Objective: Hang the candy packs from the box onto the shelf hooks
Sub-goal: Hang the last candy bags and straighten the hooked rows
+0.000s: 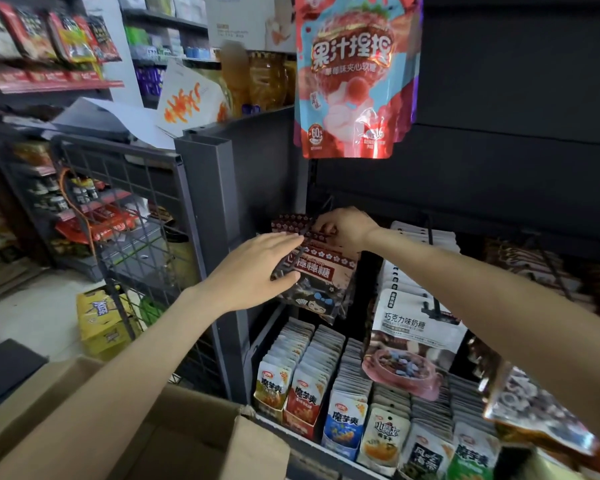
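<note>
A dark red lollipop candy pack (321, 271) with a cartoon face hangs at the left end of the dark shelf. My right hand (347, 226) pinches its top edge, where a thin metal hook (327, 202) comes out of the back panel. My left hand (257, 268) lies flat against the pack's front, fingers straight, touching it. More packs of the same kind (288, 223) hang behind it. The open cardboard box (174, 434) sits at the bottom left below my arms; its inside is hidden.
A big strawberry candy pouch (352, 74) hangs overhead. White chocolate-milk candy packs (416, 327) hang to the right on another hook. Rows of small snack packets (329, 386) fill the tray below. A wire mesh rack (136, 216) and a yellow carton (101, 320) stand left.
</note>
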